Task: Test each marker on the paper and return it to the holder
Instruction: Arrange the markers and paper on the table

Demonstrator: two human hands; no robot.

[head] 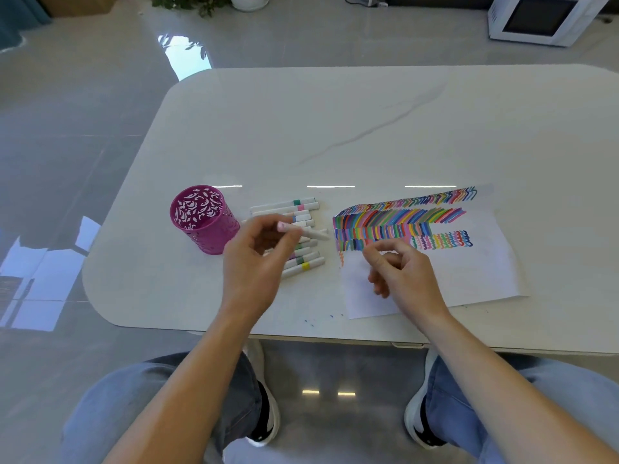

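Below, a white marble-look table (368,128) is seen on a glossy grey floor (67,128), with a white microwave (536,18) set on the floor far beyond the right hand. A white marker (303,230) is pinched in the closed fingers of the left hand (258,259), above a row of markers (298,236). The pink holder (204,219) stands just left of that hand. The right hand (398,272) is loosely curled, empty, over the scribbled paper (469,262).
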